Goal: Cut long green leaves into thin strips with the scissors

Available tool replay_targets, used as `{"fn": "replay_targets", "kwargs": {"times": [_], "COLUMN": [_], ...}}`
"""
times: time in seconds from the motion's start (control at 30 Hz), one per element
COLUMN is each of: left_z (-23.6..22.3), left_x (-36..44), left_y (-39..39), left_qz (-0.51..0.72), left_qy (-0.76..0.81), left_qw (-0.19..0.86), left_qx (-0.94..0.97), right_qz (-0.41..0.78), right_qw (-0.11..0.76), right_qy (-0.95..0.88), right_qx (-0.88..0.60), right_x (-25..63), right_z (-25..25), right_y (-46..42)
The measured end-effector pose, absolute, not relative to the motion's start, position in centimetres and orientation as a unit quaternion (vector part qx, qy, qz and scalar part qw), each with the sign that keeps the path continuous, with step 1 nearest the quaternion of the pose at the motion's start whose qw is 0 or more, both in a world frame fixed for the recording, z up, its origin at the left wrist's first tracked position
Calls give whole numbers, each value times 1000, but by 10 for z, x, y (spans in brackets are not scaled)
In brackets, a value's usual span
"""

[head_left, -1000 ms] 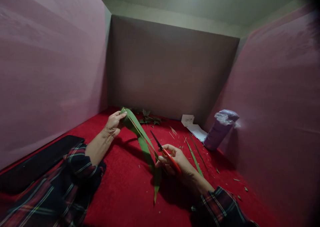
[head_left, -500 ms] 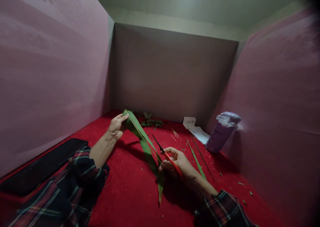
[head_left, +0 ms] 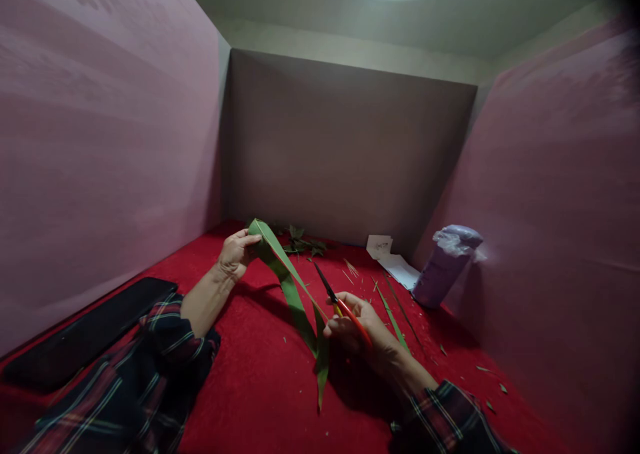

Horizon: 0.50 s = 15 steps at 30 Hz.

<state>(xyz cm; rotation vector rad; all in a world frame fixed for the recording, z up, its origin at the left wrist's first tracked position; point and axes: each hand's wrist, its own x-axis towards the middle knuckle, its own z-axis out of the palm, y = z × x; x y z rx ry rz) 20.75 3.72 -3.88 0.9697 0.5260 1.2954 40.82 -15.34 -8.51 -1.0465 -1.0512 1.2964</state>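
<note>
A bent green leaf (head_left: pixel 294 302) droops beside slanting orange-handled scissors (head_left: pixel 346 310).

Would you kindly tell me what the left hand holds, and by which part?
The left hand holds the long green leaf near its bent upper end.

Room is showing over the cloth (head_left: pixel 250 387) between left arm (head_left: pixel 206 301) and leaf (head_left: pixel 295 307), stretching to the near side! The leaf is slanting across the middle, scissors (head_left: pixel 353 318) jutting just right. Far right, the pack (head_left: pixel 440 277) is blocking; left wall (head_left: pixel 110 161), right wall (head_left: pixel 555 207) and back panel (head_left: pixel 350 147) are boxing everything in.
</note>
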Motion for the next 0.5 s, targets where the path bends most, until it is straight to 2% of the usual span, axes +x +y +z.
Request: {"fn": "replay_targets", "kwargs": {"times": [0.5], "left_z": [-36], "left_x": [208], "left_y": [34], "left_qz": [575], "left_qy": [234], "left_qw": [658], "left_qx": [426], "right_qz": [557], "right_qw": [566], "right_qy": [-447], "right_qx": [-411], "right_x": [411], "right_z": [-86], "right_y": [-153]}}
